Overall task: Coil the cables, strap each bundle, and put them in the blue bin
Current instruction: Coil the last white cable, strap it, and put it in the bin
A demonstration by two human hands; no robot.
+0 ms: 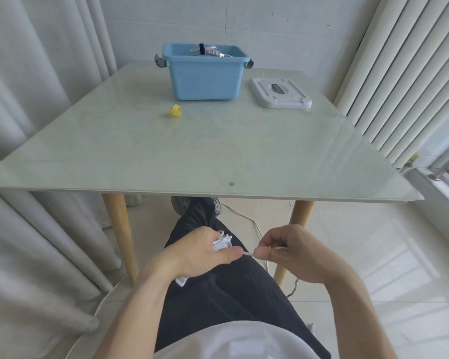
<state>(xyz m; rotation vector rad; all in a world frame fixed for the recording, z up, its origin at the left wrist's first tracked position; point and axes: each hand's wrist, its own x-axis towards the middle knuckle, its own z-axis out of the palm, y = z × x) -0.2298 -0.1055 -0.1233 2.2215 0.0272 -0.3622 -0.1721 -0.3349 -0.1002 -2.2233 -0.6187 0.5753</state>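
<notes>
Left hand: the left hand [205, 251], low in the centre of the frame over the person's lap, has its fingers and thumb curled round a small bundle of coiled white cable [222, 244]; loops stick out above the thumb, and a white piece shows below the palm.
Right hand: the right hand [290, 251], just right of the left one, pinches a thin white cable strand [248, 254] between thumb and forefinger, the other fingers curled in.
Cable run: the strand spans the short gap between the two hands; more white cable trails over the pale tiled floor [373, 255] behind the hands, under the worktop edge.
Worktop: a pale green glossy glass worktop [218, 151] on light wooden legs fills the middle of the frame, above and beyond the hands.
Bin: a light blue plastic bin with grey side latches [205, 73] stands at the upper centre, near the far edge of the worktop; pale cables with a black strap [208, 51] show above its rim.
Lid: a flat grey-white plastic lid [280, 93] lies just right of the bin, apart from it.
Strap: a small yellow looped strap [175, 111] lies on the worktop, in front of the bin's left corner and apart from it.
Person: black trousers [231, 294] and a white shirt hem at the bottom of the frame.
Surroundings: pale curtains [36, 99] hang at the left, and white vertical slats [399, 73] stand at the upper right.
</notes>
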